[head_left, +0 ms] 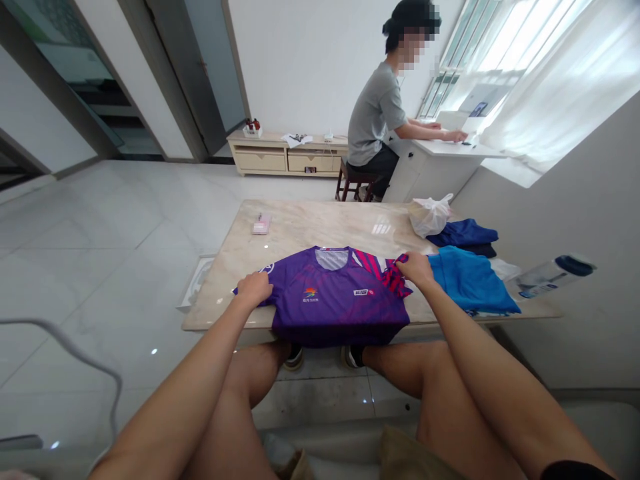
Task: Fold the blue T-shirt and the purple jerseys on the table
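A purple T-shirt (340, 293) with a red-striped sleeve lies front side up on the marble-topped table (320, 220), its collar pointing away from me. The lower part hangs over the table's near edge. My left hand (255, 288) is closed on the sleeve at the left. At the right, my right hand (415, 267) pinches the red-striped sleeve, which is bunched up under the fingers. Just right of that hand lies a folded bright blue garment (470, 280).
Behind the blue garment are dark blue folded clothes (463, 233) and a white plastic bag (431, 215). A clear bottle (555, 275) stands at the right. A small pink item (261, 223) lies at the back left. Beyond, a person (377, 113) sits at a white desk (450, 150).
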Demonstrator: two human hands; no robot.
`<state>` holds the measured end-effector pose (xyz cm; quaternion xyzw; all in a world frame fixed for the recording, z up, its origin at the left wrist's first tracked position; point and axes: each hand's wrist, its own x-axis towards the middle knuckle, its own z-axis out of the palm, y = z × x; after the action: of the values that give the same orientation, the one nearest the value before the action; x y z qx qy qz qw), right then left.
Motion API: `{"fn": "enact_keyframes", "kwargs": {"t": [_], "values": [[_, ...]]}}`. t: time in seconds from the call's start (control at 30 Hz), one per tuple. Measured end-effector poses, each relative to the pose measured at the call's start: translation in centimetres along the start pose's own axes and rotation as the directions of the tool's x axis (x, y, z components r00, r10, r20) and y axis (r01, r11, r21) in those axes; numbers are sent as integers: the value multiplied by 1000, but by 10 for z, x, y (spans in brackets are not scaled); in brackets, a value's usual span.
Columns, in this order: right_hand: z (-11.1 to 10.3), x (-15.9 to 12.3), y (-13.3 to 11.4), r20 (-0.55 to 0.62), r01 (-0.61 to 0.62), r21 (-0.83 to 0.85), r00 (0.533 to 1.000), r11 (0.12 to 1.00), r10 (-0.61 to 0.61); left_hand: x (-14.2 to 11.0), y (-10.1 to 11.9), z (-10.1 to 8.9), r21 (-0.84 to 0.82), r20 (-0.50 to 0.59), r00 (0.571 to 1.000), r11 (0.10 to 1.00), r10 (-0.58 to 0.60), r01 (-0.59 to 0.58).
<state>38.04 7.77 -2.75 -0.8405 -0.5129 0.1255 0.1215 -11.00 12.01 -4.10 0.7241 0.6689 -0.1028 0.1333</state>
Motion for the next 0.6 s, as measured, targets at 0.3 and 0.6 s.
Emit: {"fn": "enact_keyframes", "kwargs": {"t": [0.3, 0.6], "values": [[1, -40, -87, 255, 471, 190, 823, 861, -507, 2, -53, 18, -197, -39, 955, 939, -294, 281], [-3, -39, -56, 264, 515, 4, 826, 857, -498, 4, -59, 14, -272, 14, 959, 922, -284, 277]]}}
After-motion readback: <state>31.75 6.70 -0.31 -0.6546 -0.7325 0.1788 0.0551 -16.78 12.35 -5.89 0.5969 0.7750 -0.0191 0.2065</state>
